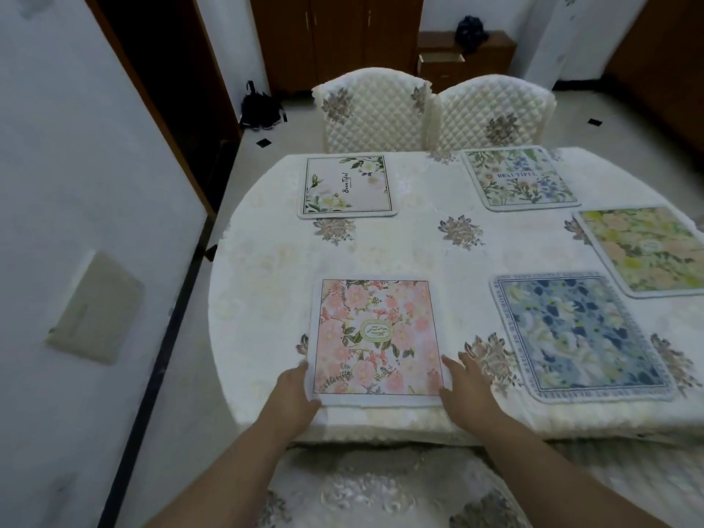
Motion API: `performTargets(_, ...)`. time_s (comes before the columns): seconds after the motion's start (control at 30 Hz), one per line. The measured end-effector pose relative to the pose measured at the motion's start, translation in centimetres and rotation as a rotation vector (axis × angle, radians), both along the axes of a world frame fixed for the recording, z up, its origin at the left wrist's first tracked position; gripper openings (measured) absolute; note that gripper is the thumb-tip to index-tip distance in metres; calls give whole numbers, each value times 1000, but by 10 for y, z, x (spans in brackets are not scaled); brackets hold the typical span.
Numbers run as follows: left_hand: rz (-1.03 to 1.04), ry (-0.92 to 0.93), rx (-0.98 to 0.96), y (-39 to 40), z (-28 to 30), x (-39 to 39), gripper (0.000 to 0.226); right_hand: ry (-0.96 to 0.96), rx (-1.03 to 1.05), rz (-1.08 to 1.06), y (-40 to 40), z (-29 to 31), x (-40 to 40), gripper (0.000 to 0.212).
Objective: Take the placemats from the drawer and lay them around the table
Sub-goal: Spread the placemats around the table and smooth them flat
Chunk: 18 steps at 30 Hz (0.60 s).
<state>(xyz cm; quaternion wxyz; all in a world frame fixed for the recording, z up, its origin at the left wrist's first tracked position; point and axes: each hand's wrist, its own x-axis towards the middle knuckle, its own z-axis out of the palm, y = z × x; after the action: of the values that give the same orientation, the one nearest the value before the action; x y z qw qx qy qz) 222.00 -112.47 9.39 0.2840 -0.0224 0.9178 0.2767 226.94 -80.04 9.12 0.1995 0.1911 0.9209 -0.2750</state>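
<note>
Where five mats lie on the table (pixel 411 257), left hand (pixel 295 390) gripping the pink placemat (pixel 377 337), right hand (pixel 466 386) flat beside it.

We couldn't see the yellow floral placemat (pixel 647 250) whole: its right side ran off the pic's right edge. The table (pixel 400 253) was cut there too, so its right end stayed unknown. Text on the pink floral placemat (pixel 377 337), in its centre oval, was too small to read; same w/ the border lettering on the blue placemat (pixel 579 333). Left hand (pixel 295 394) had its fingertips hidden under that pink mat's near left corner. The dark bundle (pixel 470 32) on the far cabinet (pixel 491 59) was too blurry to identify.
</note>
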Motion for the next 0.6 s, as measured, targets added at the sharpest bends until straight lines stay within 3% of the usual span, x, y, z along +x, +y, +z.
performTargets(0.13, -19, -6, 2, 8, -6, 3, 55, -36, -42, 22, -10, -11, -1, 63)
performTargets(0.27, 43, 0, -90, 20, -10, 7, 63, -93, -12, 101, -22, -20, 0, 64)
performTargets(0.4, 73, -36, -53, 19, -17, 12, 63, -5, -214, 83, -23, -33, 6, 67)
performTargets(0.53, 93, 27, -98, 19, -21, 12, 55, 56, -63, 219, -24, -45, 12, 64)
performTargets(0.6, 2, 150, -197, 25, -22, 15, 49, 73, 3, 308, -32, -46, 12, 62)
